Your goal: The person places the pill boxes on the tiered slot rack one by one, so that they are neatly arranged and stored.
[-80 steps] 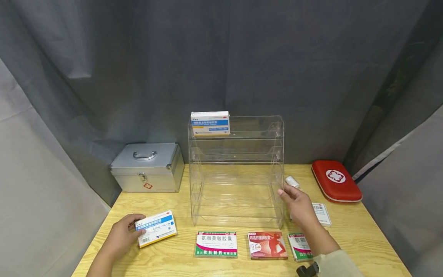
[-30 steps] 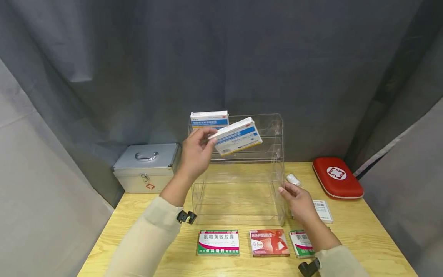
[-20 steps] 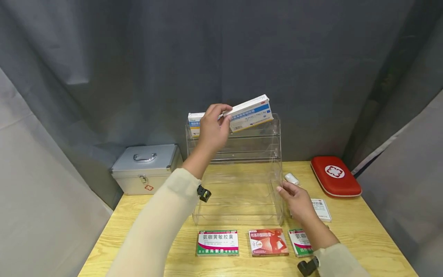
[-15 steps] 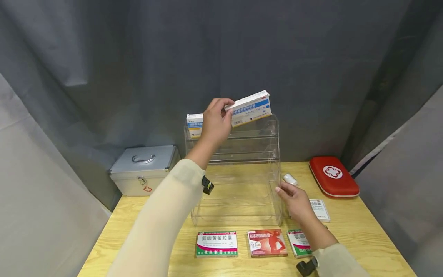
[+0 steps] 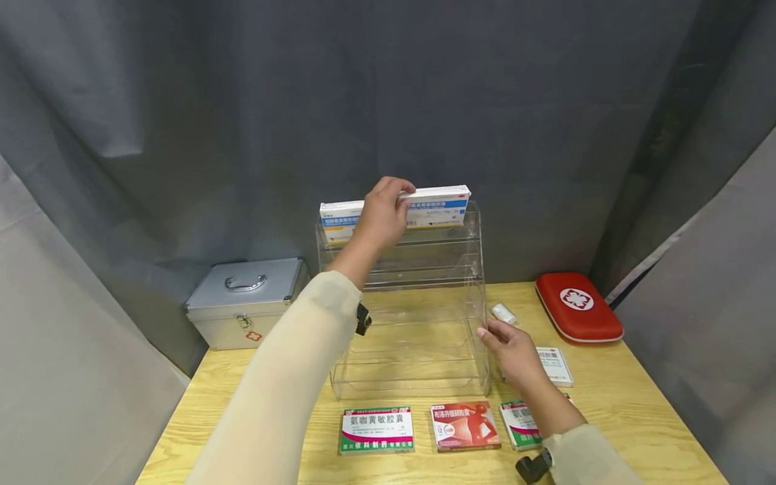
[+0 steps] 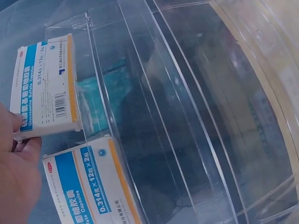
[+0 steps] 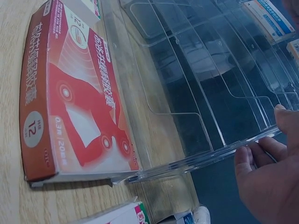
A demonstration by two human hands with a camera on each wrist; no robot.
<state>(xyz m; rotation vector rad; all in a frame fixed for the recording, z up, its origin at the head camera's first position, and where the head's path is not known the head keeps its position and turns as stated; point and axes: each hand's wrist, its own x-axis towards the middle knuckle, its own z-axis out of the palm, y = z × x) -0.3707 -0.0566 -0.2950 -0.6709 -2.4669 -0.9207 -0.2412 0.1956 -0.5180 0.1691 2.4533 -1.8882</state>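
My left hand [image 5: 383,214] pinches one end of a white, blue and yellow medicine box [image 5: 442,207] at the top tier of a clear display rack [image 5: 412,389]. A matching medicine box [image 5: 337,217] sits at that tier's left, partly behind my hand. In the left wrist view the held box [image 6: 49,84] and its neighbour [image 6: 96,186] lie close together, slightly angled to each other. My right hand [image 5: 512,353] grips the rack's right side edge. In the right wrist view, the thumb and fingers of my right hand [image 7: 268,175] meet around that edge.
In front of the rack lie a green-and-white box [image 5: 377,430], a red box [image 5: 465,426] and another green-and-white box [image 5: 521,426]. A white box [image 5: 554,366] and small white item [image 5: 503,313] are at right. A silver case [image 5: 245,303] and red case [image 5: 578,306] flank the rack.
My left hand lifted the medicine box from the table's left up to the rack's top, then lowered and levelled it beside the other. My right hand kept its grip on the rack.
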